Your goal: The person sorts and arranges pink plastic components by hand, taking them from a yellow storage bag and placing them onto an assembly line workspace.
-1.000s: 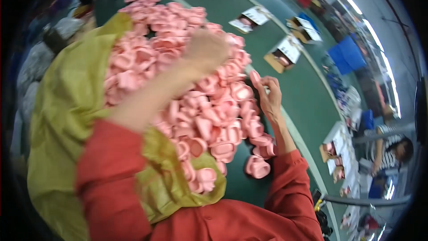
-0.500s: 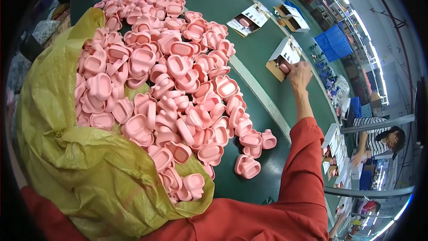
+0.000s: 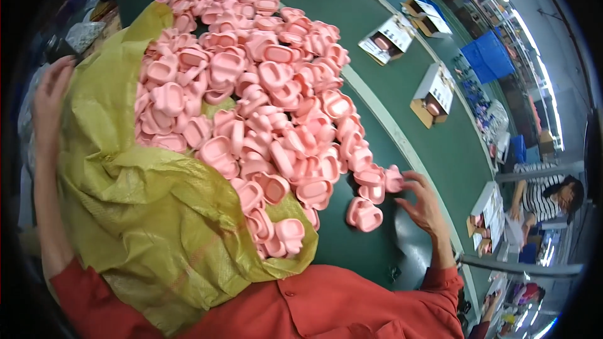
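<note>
A large heap of pink moulded plastic pieces [image 3: 276,75], each with a rounded rectangular hollow, spills from a yellow woven sack [image 3: 151,213]. My right hand [image 3: 424,207] is beside the heap's right edge, thumb and fingers apart. Its fingertips come right up to a single pink piece [image 3: 394,179]; whether they touch it I cannot tell. Just below, a pair of pink pieces [image 3: 364,215] lies on the green table. At the far left, my left hand [image 3: 51,91] is raised beside the sack, fingers loosely bent, with nothing visible in it.
On the green belt [image 3: 383,81] beyond a pale rail [image 3: 377,107] stand open printed boxes, the nearest box [image 3: 433,95] holding a pink piece. A blue crate [image 3: 487,56] is farther off. A co-worker in a striped top [image 3: 543,198] handles something at the right.
My right hand has drawn back from the nearest box on the belt to the heap's edge. My left hand has come into view at the left. The boxes appear shifted right.
</note>
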Demonstrator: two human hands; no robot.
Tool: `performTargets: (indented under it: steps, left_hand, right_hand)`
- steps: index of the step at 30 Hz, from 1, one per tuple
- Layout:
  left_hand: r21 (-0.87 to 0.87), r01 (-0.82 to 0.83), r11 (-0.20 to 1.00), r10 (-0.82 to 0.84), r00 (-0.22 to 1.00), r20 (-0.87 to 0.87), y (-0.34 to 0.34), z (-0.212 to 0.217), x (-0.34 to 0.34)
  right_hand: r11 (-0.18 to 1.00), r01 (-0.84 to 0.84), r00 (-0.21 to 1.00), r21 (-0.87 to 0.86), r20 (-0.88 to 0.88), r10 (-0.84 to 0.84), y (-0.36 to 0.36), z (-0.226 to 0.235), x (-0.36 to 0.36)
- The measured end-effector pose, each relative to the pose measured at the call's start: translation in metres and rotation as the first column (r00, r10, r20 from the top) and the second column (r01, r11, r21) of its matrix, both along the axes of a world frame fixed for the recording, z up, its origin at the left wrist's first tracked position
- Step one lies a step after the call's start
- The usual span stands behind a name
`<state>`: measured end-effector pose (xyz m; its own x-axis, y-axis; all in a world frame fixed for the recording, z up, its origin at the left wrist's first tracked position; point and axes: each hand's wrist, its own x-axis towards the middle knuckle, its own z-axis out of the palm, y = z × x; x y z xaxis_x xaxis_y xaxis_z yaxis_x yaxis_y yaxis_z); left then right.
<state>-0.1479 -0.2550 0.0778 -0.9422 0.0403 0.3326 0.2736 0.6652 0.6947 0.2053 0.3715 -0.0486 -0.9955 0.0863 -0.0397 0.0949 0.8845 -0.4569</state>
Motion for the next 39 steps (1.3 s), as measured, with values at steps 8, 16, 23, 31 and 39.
performTargets:
  steps: [8,16,23,31,39]
  left_hand:
    - [-0.676,0.655,0.338,-0.612,0.699,0.371,0.164,-0.016,0.145]
    - [-0.255,0.788,0.561,-0.284,0.472,0.835,0.083,0.018,0.19]
    - [-0.403,0.192,0.895,0.235,0.566,0.791,0.006,0.01,0.208]
    - [-0.469,0.086,0.879,0.124,0.909,0.399,0.034,-0.006,0.177]
    - [-0.673,0.168,0.721,0.031,0.961,0.274,0.052,-0.044,0.165]
  right_hand:
    - [0.999,0.021,0.931,0.039,-0.365,-0.006,0.017,-0.044,-0.031]
    - [0.984,0.106,0.827,0.143,-0.563,-0.007,0.094,-0.05,-0.195]
    - [0.731,0.542,0.81,0.414,-0.489,-0.324,0.152,-0.051,-0.241]
    - [0.964,-0.266,0.825,0.032,-0.509,0.244,0.0,-0.019,-0.191]
    - [0.922,-0.385,0.881,-0.033,-0.312,0.356,-0.053,-0.023,-0.109]
